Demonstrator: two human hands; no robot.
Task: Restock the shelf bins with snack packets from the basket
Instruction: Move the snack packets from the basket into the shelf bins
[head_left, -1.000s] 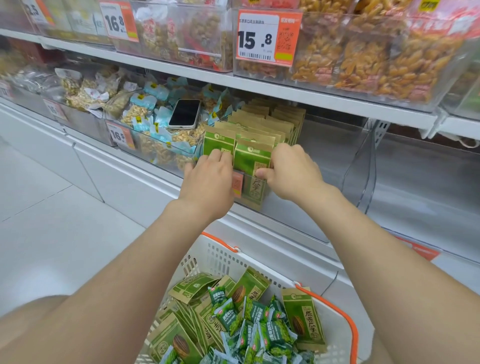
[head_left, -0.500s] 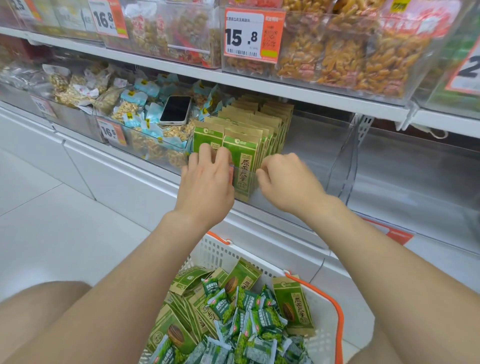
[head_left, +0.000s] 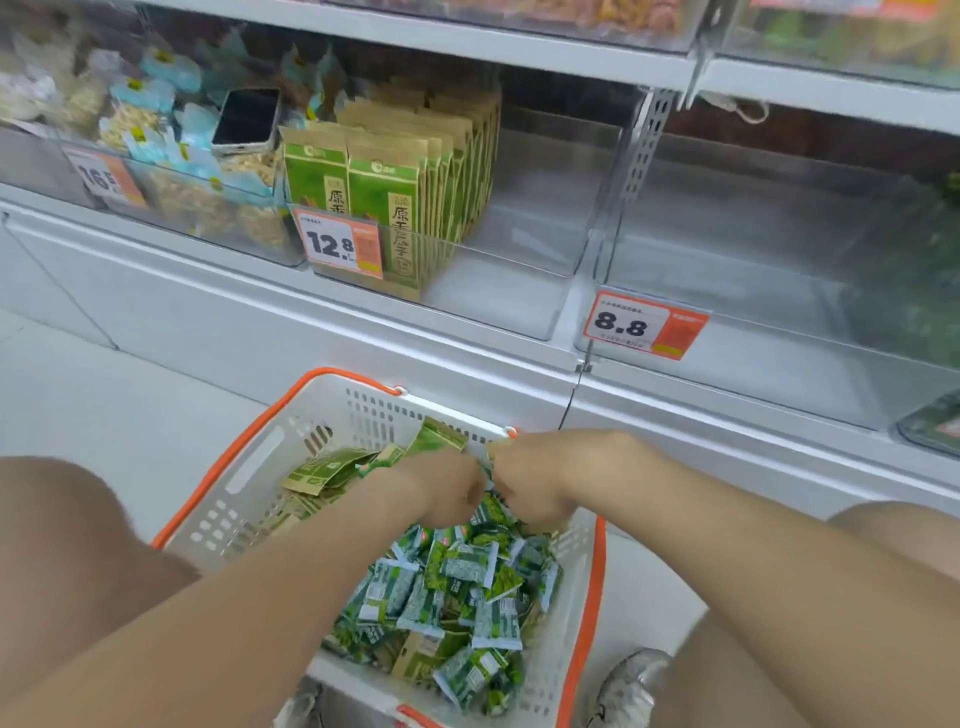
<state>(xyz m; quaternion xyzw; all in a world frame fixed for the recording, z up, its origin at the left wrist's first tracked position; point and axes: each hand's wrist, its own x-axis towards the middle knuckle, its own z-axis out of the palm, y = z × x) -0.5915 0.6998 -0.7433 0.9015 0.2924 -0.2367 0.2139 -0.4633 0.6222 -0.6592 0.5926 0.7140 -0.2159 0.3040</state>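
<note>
A white basket with orange rim (head_left: 249, 467) stands on the floor below the shelf. It holds flat green-brown snack packets (head_left: 322, 470) at the far side and several small green packets (head_left: 467, 587) nearer me. Both my hands are down in the basket, side by side. My left hand (head_left: 447, 488) curls round a green-brown packet (head_left: 439, 439) that sticks up past its knuckles. My right hand (head_left: 540, 478) has its fingers curled down among the small packets, and its grasp is hidden. A clear shelf bin (head_left: 509, 291) holds an upright row of the green-brown packets (head_left: 384, 208) on its left half.
A phone (head_left: 247, 119) lies on the nut packets in the bin to the left. A clear bin tagged 8.8 (head_left: 644, 325) stands to the right. A shelf edge (head_left: 519, 47) overhangs the bins. My knees flank the basket, a shoe (head_left: 628, 686) beside it.
Both hands have left the row of packets in the shelf bin and dropped into the basket. The view has tilted down with them.
</note>
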